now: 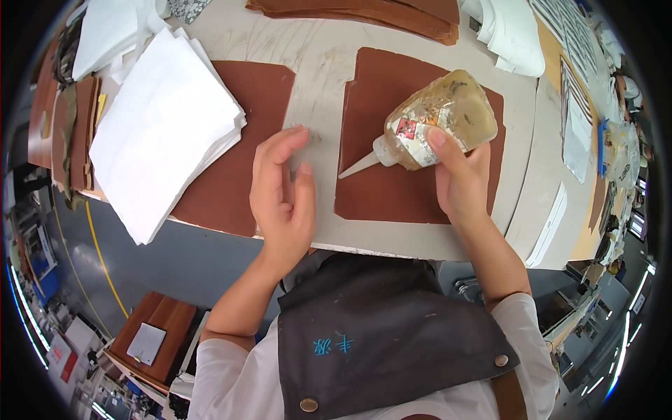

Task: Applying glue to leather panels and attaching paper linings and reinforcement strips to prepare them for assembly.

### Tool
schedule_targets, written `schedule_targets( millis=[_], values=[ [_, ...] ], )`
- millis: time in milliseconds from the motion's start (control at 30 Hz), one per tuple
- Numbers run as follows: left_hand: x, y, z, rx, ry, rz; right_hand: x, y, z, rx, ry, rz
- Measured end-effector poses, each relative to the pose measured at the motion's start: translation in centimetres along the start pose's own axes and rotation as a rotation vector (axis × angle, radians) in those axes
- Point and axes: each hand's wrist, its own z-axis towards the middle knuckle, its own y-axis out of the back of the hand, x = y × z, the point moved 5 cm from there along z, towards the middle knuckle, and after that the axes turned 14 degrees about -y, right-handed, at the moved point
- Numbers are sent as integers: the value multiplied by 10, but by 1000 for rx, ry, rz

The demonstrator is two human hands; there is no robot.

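Note:
My right hand (462,182) grips a clear plastic glue bottle (441,119) full of yellowish glue. The bottle lies tilted, and its white nozzle points down-left at the left edge of a brown leather piece (392,189) on the worktable (322,70). My left hand (283,196) hovers open over the table's front edge, between that piece and a second brown leather piece (238,161) to the left. It holds nothing, and its fingers are slightly curled.
A stack of white sheets (161,126) lies on the left brown piece. More brown pieces (371,14) are stacked at the far edge. White and printed sheets (567,84) sit at the right. A brown stool (154,336) stands on the floor lower left.

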Motion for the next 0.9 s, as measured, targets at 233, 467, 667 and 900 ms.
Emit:
schedule_targets(
  millis=[233,467,667,900],
  values=[
    [3,0,2,0,-18,2,-6,-3,-24,42,-59,-143],
    [-8,-12,7,142,-207,298,0,3,-47,28,16,-250],
    [-22,-34,1,442,-490,612,8,12,-65,49,224,-341],
    [-20,-38,-2,482,-565,685,18,45,-82,-17,248,-388]
  ],
)
